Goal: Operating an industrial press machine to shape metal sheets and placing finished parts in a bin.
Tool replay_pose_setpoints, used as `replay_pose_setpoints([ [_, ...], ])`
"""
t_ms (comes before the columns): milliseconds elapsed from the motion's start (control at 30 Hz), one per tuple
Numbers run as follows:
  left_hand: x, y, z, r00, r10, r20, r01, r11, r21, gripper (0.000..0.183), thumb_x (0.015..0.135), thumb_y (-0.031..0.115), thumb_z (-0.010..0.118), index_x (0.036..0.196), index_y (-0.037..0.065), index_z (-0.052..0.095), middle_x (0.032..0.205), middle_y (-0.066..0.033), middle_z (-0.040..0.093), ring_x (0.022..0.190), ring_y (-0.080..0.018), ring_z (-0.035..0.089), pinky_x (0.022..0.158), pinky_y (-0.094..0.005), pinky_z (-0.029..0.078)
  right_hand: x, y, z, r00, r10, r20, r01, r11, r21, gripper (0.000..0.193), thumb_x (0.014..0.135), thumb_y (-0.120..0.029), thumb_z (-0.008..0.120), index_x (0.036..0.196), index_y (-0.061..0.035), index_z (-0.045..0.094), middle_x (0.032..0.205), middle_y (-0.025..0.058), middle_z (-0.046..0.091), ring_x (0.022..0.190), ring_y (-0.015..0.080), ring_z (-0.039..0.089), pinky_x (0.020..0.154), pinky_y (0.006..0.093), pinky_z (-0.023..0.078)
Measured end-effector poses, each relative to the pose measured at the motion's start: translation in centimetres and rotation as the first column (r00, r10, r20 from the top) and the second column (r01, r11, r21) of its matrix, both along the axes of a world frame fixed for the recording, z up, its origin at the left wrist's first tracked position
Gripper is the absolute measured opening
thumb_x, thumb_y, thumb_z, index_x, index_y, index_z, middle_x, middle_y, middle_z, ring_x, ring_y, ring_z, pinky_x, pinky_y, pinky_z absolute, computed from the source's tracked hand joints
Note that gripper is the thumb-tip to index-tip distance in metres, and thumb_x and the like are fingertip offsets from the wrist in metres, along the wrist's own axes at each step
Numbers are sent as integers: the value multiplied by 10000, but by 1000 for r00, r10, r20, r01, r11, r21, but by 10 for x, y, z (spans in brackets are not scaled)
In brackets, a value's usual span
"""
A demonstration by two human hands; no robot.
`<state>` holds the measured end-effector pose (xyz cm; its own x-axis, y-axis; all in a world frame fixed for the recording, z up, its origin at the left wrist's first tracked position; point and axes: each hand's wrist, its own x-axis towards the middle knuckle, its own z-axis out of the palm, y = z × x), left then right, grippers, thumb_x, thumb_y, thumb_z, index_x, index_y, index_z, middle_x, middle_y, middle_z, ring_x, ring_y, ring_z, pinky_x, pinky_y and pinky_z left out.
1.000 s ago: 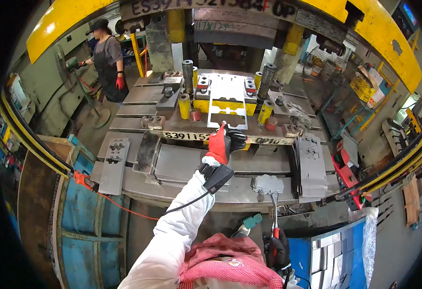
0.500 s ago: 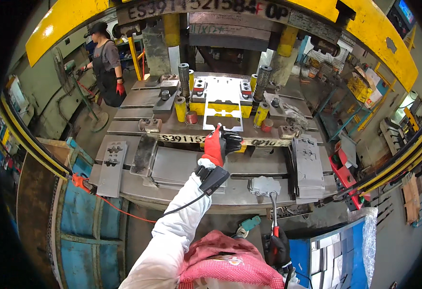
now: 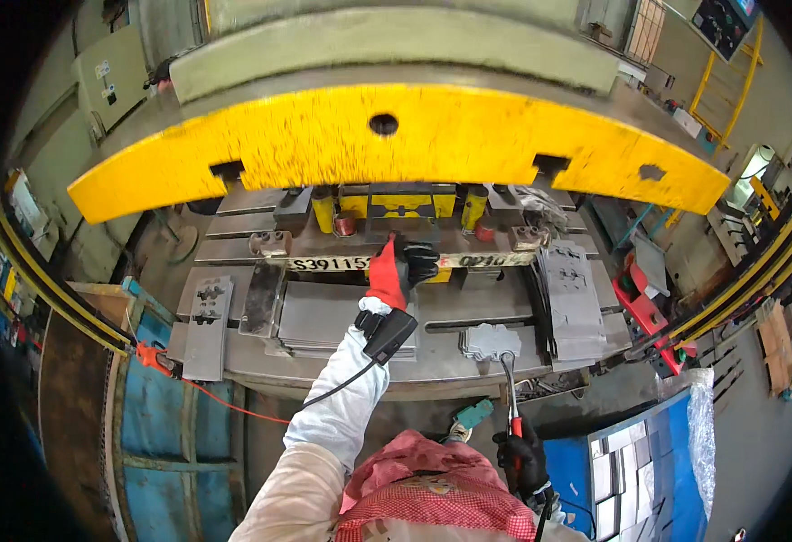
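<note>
My left hand (image 3: pixel 399 269), in a red and black glove, is at the front edge of the lower die (image 3: pixel 332 264). Its fingers are stretched out, with nothing visible in them. Lower right, my black-gloved right hand (image 3: pixel 522 461) is closed round the red handle of a metal tool (image 3: pixel 511 388). The tool's curved tip rests at a small stack of cut metal pieces (image 3: pixel 489 342) on the press table's front. A yellow press ram (image 3: pixel 468 135) spans the view above the die, hiding its rear part and the sheet seen there earlier.
Flat sheet metal (image 3: pixel 332 312) is stacked left of centre. More cut plates lie at the left (image 3: pixel 206 330) and the right (image 3: pixel 575 303) of the table. A blue bin (image 3: pixel 631 461) of metal parts stands lower right. Yellow-and-black bars (image 3: pixel 748 280) flank the press.
The yellow ram has come down and covers the die's posts and bright sheet. My left hand has shifted slightly left. My right hand still grips the tool in about the same place.
</note>
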<state>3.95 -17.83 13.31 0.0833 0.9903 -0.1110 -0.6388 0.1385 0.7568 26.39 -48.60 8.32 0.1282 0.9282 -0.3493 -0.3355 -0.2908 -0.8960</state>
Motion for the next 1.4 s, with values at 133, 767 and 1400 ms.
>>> replay_pose_setpoints([
  [133,-6,4,-8,987,-127,101,117,987,107,583,907,454,286,920,-43,593,810,-158,644,625,-252,626,604,-355,534,3,-6,-7,1000,-7,-2,7,1000,-17,601,765,-213,556,1291,-30,331,875,144,589,594,131,533,526,256,441],
  [767,-14,27,-37,980,-166,110,164,986,27,599,871,528,364,970,-19,588,886,-144,644,747,-252,636,699,-370,521,-12,113,72,922,310,231,-366,893,262,587,819,-161,538,1346,-74,295,895,25,528,662,66,464,563,213,399],
  [1400,-10,9,-43,725,467,-507,-262,867,424,308,914,251,418,1125,65,543,959,-39,604,763,-108,578,684,-270,491,-22,259,112,928,345,141,-367,781,505,624,787,-157,528,1346,-48,274,915,78,563,613,89,496,538,226,414],
])
